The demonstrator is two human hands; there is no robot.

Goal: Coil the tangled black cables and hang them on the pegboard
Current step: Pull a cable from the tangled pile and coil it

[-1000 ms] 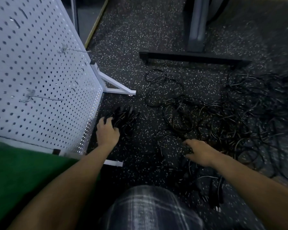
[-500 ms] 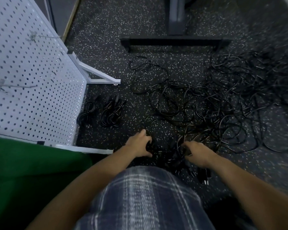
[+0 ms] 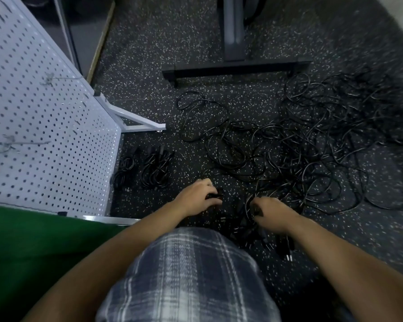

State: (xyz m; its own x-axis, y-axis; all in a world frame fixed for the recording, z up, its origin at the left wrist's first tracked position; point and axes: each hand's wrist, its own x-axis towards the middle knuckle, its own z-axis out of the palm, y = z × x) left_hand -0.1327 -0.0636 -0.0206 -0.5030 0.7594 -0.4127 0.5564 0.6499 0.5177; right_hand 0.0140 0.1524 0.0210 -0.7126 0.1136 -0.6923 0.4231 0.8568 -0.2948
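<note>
— What changed?
— The left hand (image 3: 197,196) has quit the coiled bundles (image 3: 155,169) beside the pegboard (image 3: 44,135); it now pinches a cable end (image 3: 215,195) at the tangle (image 3: 312,145), right hand (image 3: 271,213) gripping strands (image 3: 249,205): next coil likely starting

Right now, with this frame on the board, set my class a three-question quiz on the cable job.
1. True or false: a cable hangs on the pegboard hooks.
2. The coiled bundles lie: A) on the floor beside the pegboard; B) on the lap; C) on a hook.
3. Both hands grip into the tangled cables. Which is nearer the pegboard, the left hand or the right hand?
Key: 1 false; 2 A; 3 left hand.
</note>
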